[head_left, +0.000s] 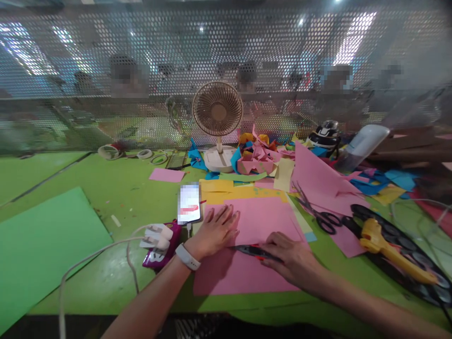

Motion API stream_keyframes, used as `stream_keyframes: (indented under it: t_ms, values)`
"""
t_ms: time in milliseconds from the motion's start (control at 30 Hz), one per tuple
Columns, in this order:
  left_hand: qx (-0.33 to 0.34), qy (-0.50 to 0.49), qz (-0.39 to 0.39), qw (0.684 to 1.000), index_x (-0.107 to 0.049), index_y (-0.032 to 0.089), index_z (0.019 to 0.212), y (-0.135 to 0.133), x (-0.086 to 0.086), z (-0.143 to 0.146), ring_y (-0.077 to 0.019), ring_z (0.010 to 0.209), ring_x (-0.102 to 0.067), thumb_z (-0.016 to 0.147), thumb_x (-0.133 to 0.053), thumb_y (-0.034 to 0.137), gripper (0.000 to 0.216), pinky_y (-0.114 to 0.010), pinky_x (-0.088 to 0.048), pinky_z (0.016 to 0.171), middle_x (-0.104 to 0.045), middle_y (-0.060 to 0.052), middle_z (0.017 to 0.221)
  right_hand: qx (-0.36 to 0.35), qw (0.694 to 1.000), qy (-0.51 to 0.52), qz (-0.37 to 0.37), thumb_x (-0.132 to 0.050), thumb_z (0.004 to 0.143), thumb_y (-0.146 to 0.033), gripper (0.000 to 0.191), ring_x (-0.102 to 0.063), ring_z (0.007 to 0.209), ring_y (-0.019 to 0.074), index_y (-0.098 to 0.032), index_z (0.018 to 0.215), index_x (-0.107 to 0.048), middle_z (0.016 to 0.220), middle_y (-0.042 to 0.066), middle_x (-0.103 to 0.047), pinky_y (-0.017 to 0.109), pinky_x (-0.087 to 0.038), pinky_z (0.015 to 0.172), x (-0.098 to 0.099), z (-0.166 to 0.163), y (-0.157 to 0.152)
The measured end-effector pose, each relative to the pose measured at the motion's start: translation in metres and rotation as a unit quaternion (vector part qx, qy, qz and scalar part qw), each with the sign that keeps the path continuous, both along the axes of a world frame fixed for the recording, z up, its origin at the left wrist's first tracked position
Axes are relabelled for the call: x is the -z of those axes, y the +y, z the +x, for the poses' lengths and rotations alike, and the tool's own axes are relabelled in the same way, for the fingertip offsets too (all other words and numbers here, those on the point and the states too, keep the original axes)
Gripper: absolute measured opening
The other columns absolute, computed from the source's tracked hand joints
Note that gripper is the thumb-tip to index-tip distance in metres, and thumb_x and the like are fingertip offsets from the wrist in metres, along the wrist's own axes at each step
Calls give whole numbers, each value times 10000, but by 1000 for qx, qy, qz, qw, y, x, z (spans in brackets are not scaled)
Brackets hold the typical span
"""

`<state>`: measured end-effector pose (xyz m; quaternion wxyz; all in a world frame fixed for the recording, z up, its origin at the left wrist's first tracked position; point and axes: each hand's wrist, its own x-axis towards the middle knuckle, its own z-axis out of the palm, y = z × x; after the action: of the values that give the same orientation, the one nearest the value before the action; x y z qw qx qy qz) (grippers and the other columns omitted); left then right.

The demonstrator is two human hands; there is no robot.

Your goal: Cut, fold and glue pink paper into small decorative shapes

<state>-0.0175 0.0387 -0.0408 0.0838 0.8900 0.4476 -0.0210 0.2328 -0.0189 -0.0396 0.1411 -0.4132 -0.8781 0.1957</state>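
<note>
Observed left hand [215, 230] spread flat on pink sheet [247, 278], fingers [222, 217] open, gripping nothing; found right hand [293, 258] curled closed over red-and-black cutter [251, 251], tip touching same sheet; located sheet flat on green counter [141, 197], near edge; noted phone [189, 203] just beside left fingertips, scissors [319, 216] and yellow glue gun [384, 245] further right.

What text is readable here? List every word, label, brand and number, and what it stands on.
No text can be read.
The phone: screen blurred, unreadable.
The purple packet: white marks, too small to read.
The cutter under the right hand: no legible marking.
The wristband on the left hand: no text shows.
</note>
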Motion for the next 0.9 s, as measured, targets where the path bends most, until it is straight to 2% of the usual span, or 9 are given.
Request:
stream_keyframes:
  t_ms: [400,567,733,800,900]
  values:
    - [6,7,23,1000,-212,222,1431,1,2,-1,-250,1385,-102,947,-231,459,540,-517,-121,1088,-149,-79,1508,-31,999,-14,22,-523,882,-261,236,-521,874,192,-185,1090,-605,925,64,-542,302,-465,736,-6,-4,-1]
    - [4,18,13,1000,-217,222,1430,-1,-3,0,-248,1383,-114,946,-234,458,539,-502,-126,1092,-151,-82,1507,-60,998,8,-7,-539,872,-297,246,-531,884,186,-230,1095,-621,933,59,-548,291,-461,745,-5,-3,-3]
    - [1,26,10,1000,-202,217,1435,0,-3,0,-247,1386,-100,947,-235,451,542,-505,-114,1093,-128,-76,1511,-52,997,56,-10,-560,862,-303,271,-548,880,170,-259,1122,-621,939,51,-572,265,-458,737,-9,3,-5]
    - [1,22,12,1000,-200,229,1435,2,0,-2,-247,1384,-115,946,-226,462,543,-512,-117,1089,-144,-70,1508,-33,996,87,10,-553,869,-317,282,-558,869,160,-263,1139,-613,943,48,-584,252,-460,729,-11,16,-1]
    - [9,-1,24,1000,-179,243,1441,4,4,-3,-261,1380,-135,907,-246,566,628,-512,-108,1089,-179,-80,1500,79,987,111,91,-516,888,-340,277,-571,885,171,-240,1127,-616,949,59,-602,268,-463,756,-12,49,10]
